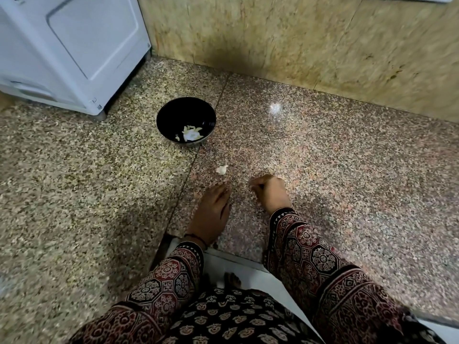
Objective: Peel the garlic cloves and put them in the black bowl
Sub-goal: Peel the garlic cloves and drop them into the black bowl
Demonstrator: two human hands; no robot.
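Glossy round black bowl [173,112] sits left of centre toward the counter's [335,175] back edge, with a few pale peeled cloves in the bottom. One small papery garlic clove [221,169] lies loose mid-counter. Just in front of it, the left hand [213,209] is relaxed and flat-ish. The right hand [270,192] is curled, can't tell if it's pinching anything. Polished speckled stone looks slick, so I'd guess a nudge sends that clove skidding.

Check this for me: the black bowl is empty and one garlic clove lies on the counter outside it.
Not empty: the head view shows pale peeled garlic in the bottom of the black bowl. One garlic clove does lie on the counter outside it.
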